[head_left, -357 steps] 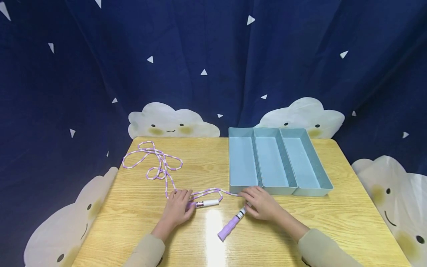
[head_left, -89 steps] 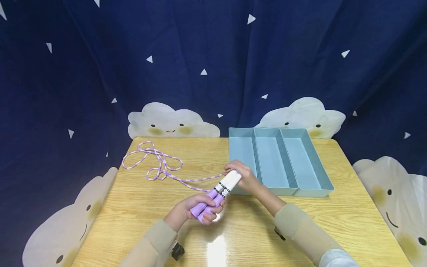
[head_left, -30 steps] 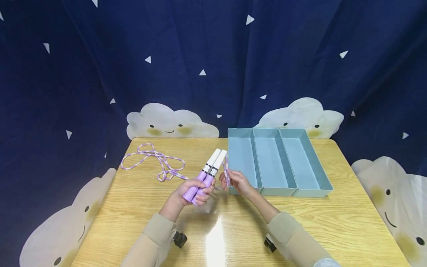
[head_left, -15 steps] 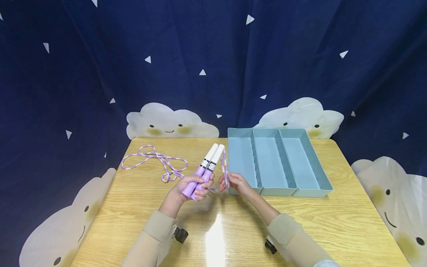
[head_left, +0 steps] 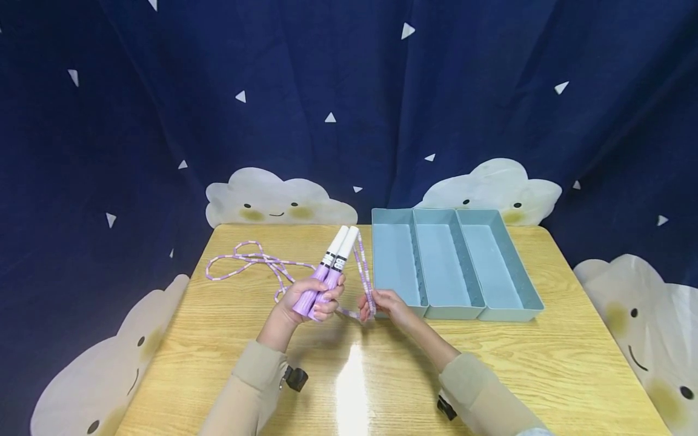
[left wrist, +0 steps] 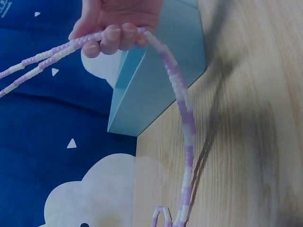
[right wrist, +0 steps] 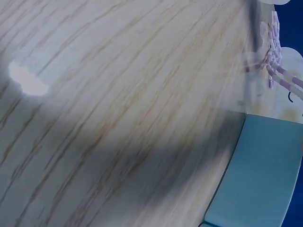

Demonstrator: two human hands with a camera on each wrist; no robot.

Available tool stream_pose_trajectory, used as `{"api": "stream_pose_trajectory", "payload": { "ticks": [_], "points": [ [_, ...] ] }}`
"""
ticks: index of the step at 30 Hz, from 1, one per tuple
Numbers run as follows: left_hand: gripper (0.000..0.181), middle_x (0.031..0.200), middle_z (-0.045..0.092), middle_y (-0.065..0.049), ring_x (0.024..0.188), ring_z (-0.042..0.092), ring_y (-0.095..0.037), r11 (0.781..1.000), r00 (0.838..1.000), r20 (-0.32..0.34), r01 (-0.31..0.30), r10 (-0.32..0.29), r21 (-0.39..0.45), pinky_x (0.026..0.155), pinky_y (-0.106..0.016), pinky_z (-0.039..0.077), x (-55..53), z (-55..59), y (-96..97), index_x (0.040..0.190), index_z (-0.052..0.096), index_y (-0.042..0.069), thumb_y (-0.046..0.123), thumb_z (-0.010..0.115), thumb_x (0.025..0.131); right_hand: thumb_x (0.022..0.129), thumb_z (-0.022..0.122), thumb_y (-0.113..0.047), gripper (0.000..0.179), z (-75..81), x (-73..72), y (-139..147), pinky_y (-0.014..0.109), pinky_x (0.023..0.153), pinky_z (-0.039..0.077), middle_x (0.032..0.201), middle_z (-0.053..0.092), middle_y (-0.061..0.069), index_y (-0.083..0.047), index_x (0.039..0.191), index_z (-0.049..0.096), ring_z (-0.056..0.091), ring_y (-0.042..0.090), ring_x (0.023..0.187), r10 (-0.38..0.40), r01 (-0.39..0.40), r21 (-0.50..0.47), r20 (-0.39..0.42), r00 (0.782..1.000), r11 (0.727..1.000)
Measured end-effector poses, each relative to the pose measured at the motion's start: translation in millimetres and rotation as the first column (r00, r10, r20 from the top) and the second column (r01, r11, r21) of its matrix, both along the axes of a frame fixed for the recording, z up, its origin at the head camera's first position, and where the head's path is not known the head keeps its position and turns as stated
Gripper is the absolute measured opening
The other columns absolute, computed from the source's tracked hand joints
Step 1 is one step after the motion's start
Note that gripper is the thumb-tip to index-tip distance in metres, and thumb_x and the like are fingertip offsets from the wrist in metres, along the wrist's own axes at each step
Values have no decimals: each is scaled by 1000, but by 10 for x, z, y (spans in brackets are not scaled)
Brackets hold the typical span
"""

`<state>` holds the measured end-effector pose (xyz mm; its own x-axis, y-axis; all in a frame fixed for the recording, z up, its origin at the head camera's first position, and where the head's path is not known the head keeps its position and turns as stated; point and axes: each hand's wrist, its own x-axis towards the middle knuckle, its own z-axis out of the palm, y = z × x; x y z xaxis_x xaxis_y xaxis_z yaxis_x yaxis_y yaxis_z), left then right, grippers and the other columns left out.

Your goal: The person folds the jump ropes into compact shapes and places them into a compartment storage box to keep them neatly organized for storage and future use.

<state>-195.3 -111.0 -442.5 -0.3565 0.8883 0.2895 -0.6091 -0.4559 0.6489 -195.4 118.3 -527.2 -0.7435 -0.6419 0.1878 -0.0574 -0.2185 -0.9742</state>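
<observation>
Two purple handles (head_left: pixel 326 272) stand bunched in the left hand (head_left: pixel 305 301). Just beside it, the right hand (head_left: pixel 384 303) pinches a doubled rope (head_left: pixel 364 280) hanging from their tips. Keeping the strand taut should make loops even.

Rope left, tray right on the table

The tray (head_left: pixel 534 298), with 3 compartments, sits far right on the table (head_left: pixel 572 363); the rope (head_left: pixel 245 261) lies far left, the handles (head_left: pixel 327 272) between them.

Both handles (head_left: pixel 327 274) gathered off the bench into my left hand (head_left: pixel 305 303), tilted up. My right hand (head_left: pixel 384 301) now pinches the rope (head_left: pixel 364 280); bench loops drawn nearer.
</observation>
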Motion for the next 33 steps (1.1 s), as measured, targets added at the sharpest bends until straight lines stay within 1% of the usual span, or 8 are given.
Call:
{"api": "stream_pose_trajectory", "payload": {
  "ticks": [6,11,17,21,26,29,31,33],
  "points": [
    [21,73,37,3,54,37,-3,1000,1000,-11,9,-9,8,48,-12,37,-7,2,-6,109,38,10,11,40,88,99,18,-5,40,116,60,25,34,70,51,76,65,0,26,98,44,63,15,68,-4,5,49,-12,1000,999],
    [21,73,34,2,54,36,-4,1000,1000,-28,9,-8,21,47,-11,37,-32,17,-17,109,37,10,12,40,89,99,20,-4,37,188,111,39,30,65,52,71,63,0,27,92,39,60,12,62,-5,4,45,31,1000,999],
    [22,72,33,2,53,36,-4,999,1000,-15,2,-2,33,47,-12,37,-39,30,-27,109,38,10,12,41,88,99,21,-4,36,91,100,73,25,62,52,71,61,-1,28,93,36,59,10,63,-48,45,39,78,996,998],
    [22,72,33,2,53,35,-4,999,1000,-5,-11,11,44,47,-12,37,-38,31,-33,110,38,9,12,42,88,100,25,-8,37,-3,59,115,28,64,53,72,62,-1,25,93,41,60,11,64,-69,64,54,80,994,996],
    [22,72,33,2,53,34,-4,999,1000,4,-12,12,53,47,-12,36,-43,29,-46,109,38,9,11,41,88,100,31,-19,36,-52,36,171,36,76,51,75,64,-1,4,85,54,63,14,69,-62,59,83,40,997,995],
    [22,72,33,2,53,33,-5,997,1000,11,-19,19,69,48,-12,36,-50,26,-64,110,39,9,11,40,88,100,32,-21,33,-51,36,194,35,79,49,75,65,-2,-5,84,55,62,14,71,-59,57,77,21,998,995],
    [22,73,33,2,54,33,-5,996,999,21,-26,24,84,48,-12,36,-56,25,-77,110,39,9,10,40,88,100,31,-20,33,-43,42,202,33,77,49,74,64,-2,-2,86,55,61,13,70,-54,53,63,16,998,997],
    [22,73,32,1,54,32,-6,995,999,25,-33,31,89,49,-12,36,-61,24,-88,110,39,9,10,40,88,99,31,-16,34,-35,49,209,29,71,50,74,63,-1,7,88,54,59,11,68,-51,51,47,14,999,998]
  ]
}}
